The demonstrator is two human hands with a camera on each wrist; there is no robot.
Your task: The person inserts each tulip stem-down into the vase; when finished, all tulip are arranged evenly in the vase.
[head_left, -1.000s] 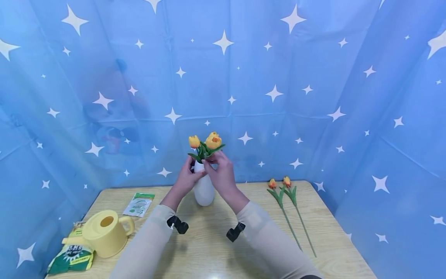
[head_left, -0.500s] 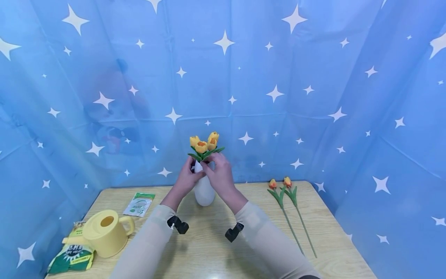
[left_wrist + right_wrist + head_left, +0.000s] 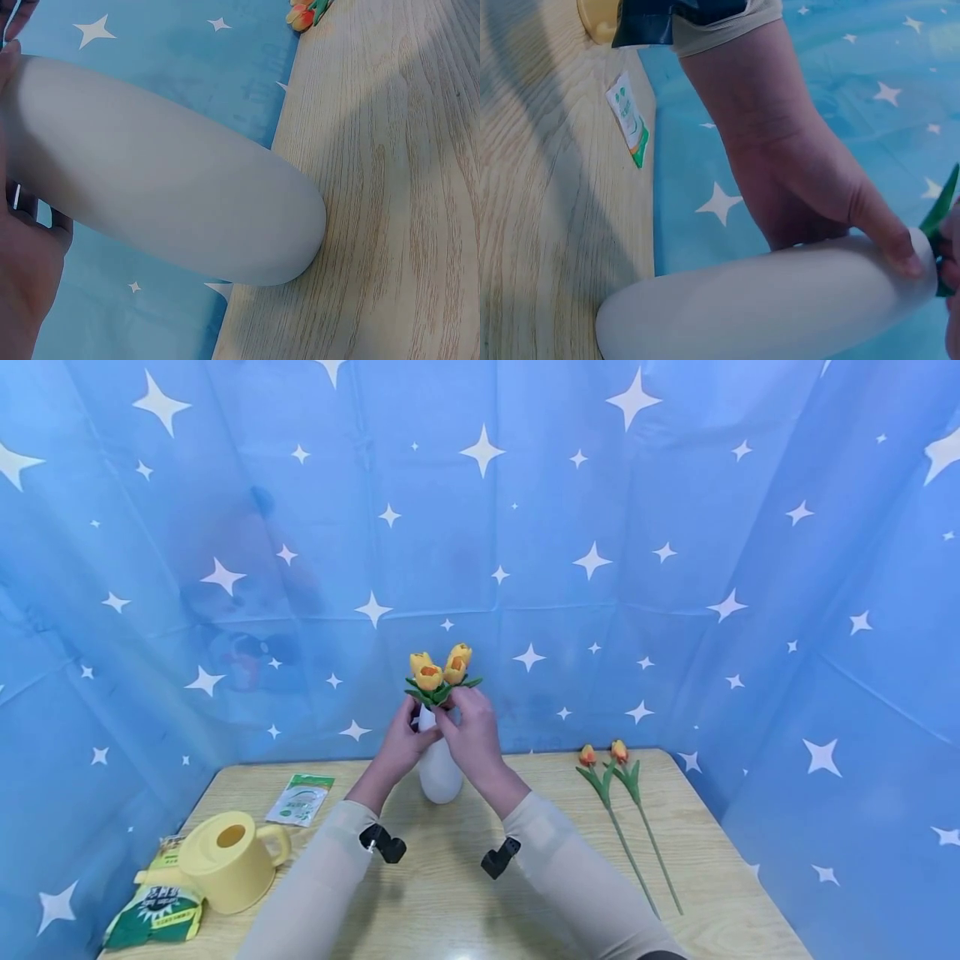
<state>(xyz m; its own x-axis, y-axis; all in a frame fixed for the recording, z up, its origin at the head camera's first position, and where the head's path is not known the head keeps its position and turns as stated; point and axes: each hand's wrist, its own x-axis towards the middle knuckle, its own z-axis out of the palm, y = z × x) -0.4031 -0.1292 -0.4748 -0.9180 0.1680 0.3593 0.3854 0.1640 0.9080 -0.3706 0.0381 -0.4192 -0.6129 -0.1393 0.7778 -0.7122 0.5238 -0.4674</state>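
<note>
Blue fabric backdrop [image 3: 675, 635] printed with white four-pointed stars, behind a pale wood-grain table [image 3: 450, 902]. At far left, a crumpled green-and-yellow bag [image 3: 161, 917], partly hidden by the spout of a rounded pale-yellow watering can [image 3: 228, 870]; just beyond, a flat white-and-green printed packet [image 3: 300, 802]. Near the middle, the left hand [image 3: 397, 745], thumb across the neck of a smooth white elongated vase [image 3: 441, 774]: grips it near the top. Below that grip, the vase's body; stands about upright, long axis near vertical, base on the table. From its mouth, a bunch of yellow artificial-looking tulips [image 3: 429, 678], heads just above both hands. At the mouth's right side, the right hand [image 3: 476, 732], nearer to the blooms than the left: pinches among the green leaves, exact stem impossible to tell. Farther right, well apart but nearer to the right hand, two orange-red long-stemmed tulips [image 3: 603, 786], side by side, heads toward the backdrop.
</note>
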